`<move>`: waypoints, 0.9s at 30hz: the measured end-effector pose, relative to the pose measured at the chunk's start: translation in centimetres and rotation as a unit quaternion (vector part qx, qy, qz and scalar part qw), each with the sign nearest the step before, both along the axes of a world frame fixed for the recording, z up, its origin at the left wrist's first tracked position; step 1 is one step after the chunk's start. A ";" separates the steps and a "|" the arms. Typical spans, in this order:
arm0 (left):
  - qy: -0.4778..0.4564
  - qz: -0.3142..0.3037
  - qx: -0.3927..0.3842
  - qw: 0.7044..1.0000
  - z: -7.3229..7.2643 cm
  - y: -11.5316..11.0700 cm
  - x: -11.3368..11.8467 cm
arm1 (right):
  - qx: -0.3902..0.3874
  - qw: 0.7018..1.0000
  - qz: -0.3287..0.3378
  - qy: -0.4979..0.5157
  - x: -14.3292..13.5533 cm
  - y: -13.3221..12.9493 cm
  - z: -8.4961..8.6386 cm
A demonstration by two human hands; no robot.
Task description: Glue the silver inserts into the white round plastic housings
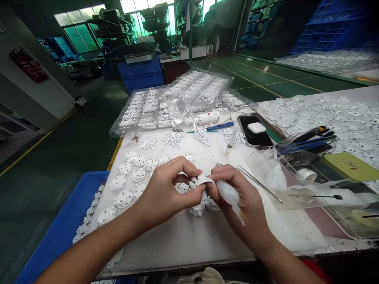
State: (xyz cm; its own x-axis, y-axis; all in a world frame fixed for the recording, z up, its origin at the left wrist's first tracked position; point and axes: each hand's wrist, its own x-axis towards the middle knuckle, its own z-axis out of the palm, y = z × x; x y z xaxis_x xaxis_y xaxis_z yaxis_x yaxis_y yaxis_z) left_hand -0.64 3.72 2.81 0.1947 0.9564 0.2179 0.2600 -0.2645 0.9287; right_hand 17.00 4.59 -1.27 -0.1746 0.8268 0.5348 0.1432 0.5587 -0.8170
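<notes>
At the far left, the blue bin [63,223] sits beside my table [166,248], with small white pieces [89,213] showing along the table's edge; a sleeve or forearm brushing that side could knock something over it. Next come the loose white discs [123,198], close together, and my left forearm passes right beside them, so a careless drop of the elbow might shove several out of place. My left hand [164,185] is nearly closed, thumb and forefinger pinching a curved white part [204,180], which is in the air between my hands above the middle of the table. The grip is only at the fingertips, so too hard a squeeze or a twist could make the part spring out onto the discs below. My right hand [250,199] is curled, its fingertips at the part's right edge while a pale squeeze bulb [228,192] is tucked in the same grasp; pressing with that thumb could squeeze the bulb by accident, and I cannot tell what it contains. Just right of that hand, the tweezers [260,183] point their long shafts across the work surface, and swinging my wrist outward could catch them.
</notes>
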 end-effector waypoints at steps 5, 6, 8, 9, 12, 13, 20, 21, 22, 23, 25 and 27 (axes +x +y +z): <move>0.013 -0.023 -0.008 1.000 0.1 -0.5 -0.1 | -0.034 0.999 0.003 0.026 0.0 -0.1 -0.1; 0.021 -0.015 -0.002 1.000 0.1 -0.5 -0.1 | -0.039 0.999 0.007 0.026 0.0 -0.1 -0.1; 0.040 0.001 0.027 0.999 0.0 -0.6 0.0 | -0.047 0.998 0.013 0.026 -0.1 0.1 -0.1; 0.053 0.006 0.053 0.997 0.0 -0.7 0.1 | -0.045 0.999 0.014 0.025 0.0 0.1 -0.1; 0.092 0.005 0.134 0.987 0.0 -0.8 0.2 | -0.023 1.000 0.005 0.019 0.1 0.1 0.0; 0.097 0.001 0.145 0.985 0.0 -0.9 0.3 | -0.010 1.000 0.009 0.015 0.1 0.1 0.0; 0.036 0.008 0.027 0.999 0.1 -1.1 0.5 | 0.007 0.998 0.059 0.027 0.3 0.0 -0.6; 0.020 0.005 0.003 1.000 0.2 -1.1 0.5 | 0.014 0.998 0.058 0.025 0.3 -0.1 -0.6; 0.004 -0.002 -0.024 1.000 0.3 -1.1 0.5 | 0.023 0.998 0.055 0.021 0.4 -0.2 -0.7; -0.014 -0.011 -0.054 0.998 0.5 -1.1 0.4 | 0.034 0.998 0.051 0.019 0.4 -0.3 -0.7; -0.050 -0.032 -0.118 0.991 0.6 -1.1 0.4 | 0.046 0.998 0.040 0.018 0.5 -0.4 -0.7; -0.074 -0.038 -0.147 0.986 0.6 -1.1 0.3 | 0.040 0.998 0.038 0.022 0.6 -0.5 -0.6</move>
State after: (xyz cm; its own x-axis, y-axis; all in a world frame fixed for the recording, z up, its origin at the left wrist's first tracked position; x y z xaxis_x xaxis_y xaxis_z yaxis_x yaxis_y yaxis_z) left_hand -0.31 2.60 3.44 0.2558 0.9661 -0.0353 0.1050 0.0085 0.9944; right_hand 17.59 4.07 -1.92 -0.2098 0.7661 0.6075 0.0642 0.6308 -0.7733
